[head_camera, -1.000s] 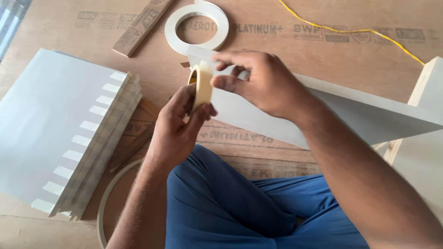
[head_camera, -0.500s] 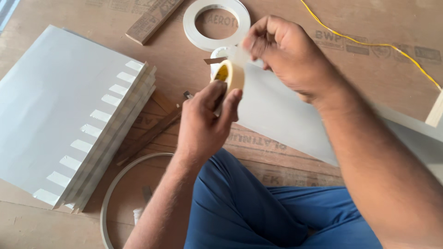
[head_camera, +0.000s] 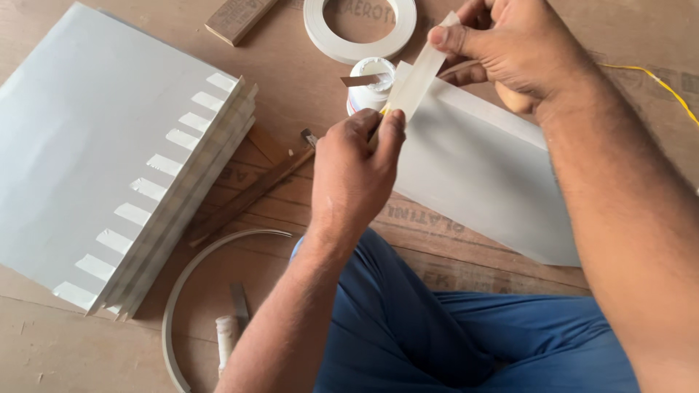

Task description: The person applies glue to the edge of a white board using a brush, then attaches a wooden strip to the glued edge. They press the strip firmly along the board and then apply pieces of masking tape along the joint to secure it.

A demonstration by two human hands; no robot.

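A cream strip of masking tape [head_camera: 416, 81] stretches taut and slanted from the mostly hidden roll [head_camera: 380, 116] in the left hand [head_camera: 353, 171] up to the right hand [head_camera: 502, 51].

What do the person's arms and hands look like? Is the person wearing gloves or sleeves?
No gloves and no sleeves. Both forearms are bare as far as the picture shows, with some hair on them. The left hand and the right hand are bare too, with short fingernails and no rings, watch or bands that can be seen. Below the arms the person wears blue trousers.
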